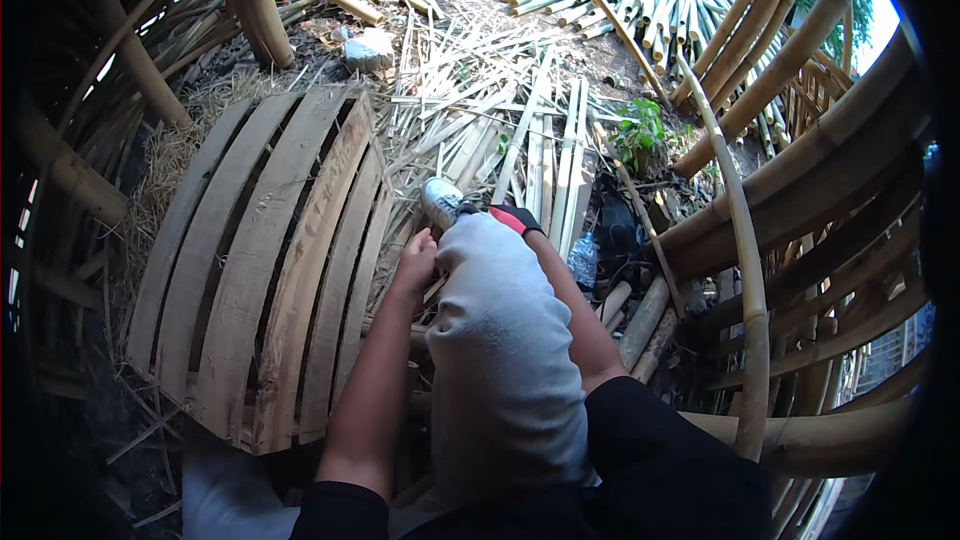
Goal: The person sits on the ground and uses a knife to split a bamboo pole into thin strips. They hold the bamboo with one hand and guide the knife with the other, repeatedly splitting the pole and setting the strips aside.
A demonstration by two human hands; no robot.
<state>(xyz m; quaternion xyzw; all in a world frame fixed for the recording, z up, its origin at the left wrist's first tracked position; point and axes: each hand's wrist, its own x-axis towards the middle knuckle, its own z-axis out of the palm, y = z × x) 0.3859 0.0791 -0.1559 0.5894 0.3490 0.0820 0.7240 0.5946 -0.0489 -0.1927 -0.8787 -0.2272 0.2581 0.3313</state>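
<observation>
My left hand [418, 258] is beside the left side of my raised leg in pale trousers [505, 330]. Its fingers look curled closed, and what they may hold is hidden. On the far side of the knee, a red and black glove [512, 219] covers my right hand, whose fingers are out of sight behind the leg. A light-coloured shoe [439, 202] shows just beyond the knee, among split bamboo strips [540, 165] on the ground.
A slatted wooden pallet [255, 250] lies to my left. Bamboo poles [730, 180] frame the right side, and cut poles [660, 10] are stacked at the far right. A plastic bottle [583, 262] and a green plant [640, 130] are right of my leg.
</observation>
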